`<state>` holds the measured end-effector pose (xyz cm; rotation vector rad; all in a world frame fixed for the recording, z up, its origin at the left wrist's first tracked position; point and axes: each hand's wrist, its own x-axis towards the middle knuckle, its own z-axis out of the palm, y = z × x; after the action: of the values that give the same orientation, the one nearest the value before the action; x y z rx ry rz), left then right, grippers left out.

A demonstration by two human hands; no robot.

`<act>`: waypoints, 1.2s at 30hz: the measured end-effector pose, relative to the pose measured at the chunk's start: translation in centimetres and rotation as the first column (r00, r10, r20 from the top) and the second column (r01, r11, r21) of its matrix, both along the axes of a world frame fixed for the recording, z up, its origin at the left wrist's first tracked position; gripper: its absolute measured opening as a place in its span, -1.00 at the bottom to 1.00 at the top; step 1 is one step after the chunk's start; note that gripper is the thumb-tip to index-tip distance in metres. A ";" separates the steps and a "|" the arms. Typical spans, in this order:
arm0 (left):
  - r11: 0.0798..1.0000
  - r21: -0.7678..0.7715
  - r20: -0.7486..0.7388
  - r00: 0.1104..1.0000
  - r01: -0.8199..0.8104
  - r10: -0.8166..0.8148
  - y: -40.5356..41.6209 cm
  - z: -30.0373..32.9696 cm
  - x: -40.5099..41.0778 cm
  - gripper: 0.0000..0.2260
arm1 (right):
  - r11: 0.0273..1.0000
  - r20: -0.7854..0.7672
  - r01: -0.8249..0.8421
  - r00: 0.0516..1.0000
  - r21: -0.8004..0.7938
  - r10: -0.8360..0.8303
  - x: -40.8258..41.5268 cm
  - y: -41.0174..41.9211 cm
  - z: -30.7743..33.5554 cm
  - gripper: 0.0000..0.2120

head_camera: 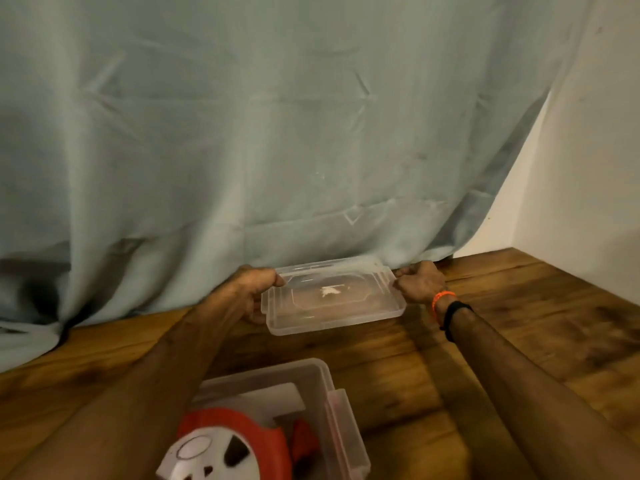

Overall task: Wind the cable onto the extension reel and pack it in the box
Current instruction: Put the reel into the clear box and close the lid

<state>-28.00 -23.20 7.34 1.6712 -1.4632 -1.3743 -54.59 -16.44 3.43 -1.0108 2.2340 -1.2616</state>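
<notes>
A clear plastic lid (332,296) is at the far side of the wooden table, just in front of the curtain. My left hand (254,284) grips its left edge and my right hand (420,280) grips its right edge. Whether the lid rests on the table or is lifted off it I cannot tell. Close to me stands the clear plastic box (341,414), open on top. Inside it lies the orange and white extension reel (225,445), partly cut off by the bottom edge of the view. The cable is not visible apart from the reel.
A pale green curtain (242,133) hangs along the back and drapes onto the wooden table (519,341) at the left. A white wall (588,168) closes the right side.
</notes>
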 end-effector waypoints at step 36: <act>0.785 -0.305 -0.441 0.811 -0.539 0.385 19.4 2.7 20.6 -0.71 | 0.833 0.369 -0.215 0.820 -0.510 0.438 16.5 16.5 6.1 -0.78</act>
<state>-7.38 -3.80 10.02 1.2990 -0.9476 -0.9322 -38.13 0.09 9.54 -1.0490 1.3466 -1.6747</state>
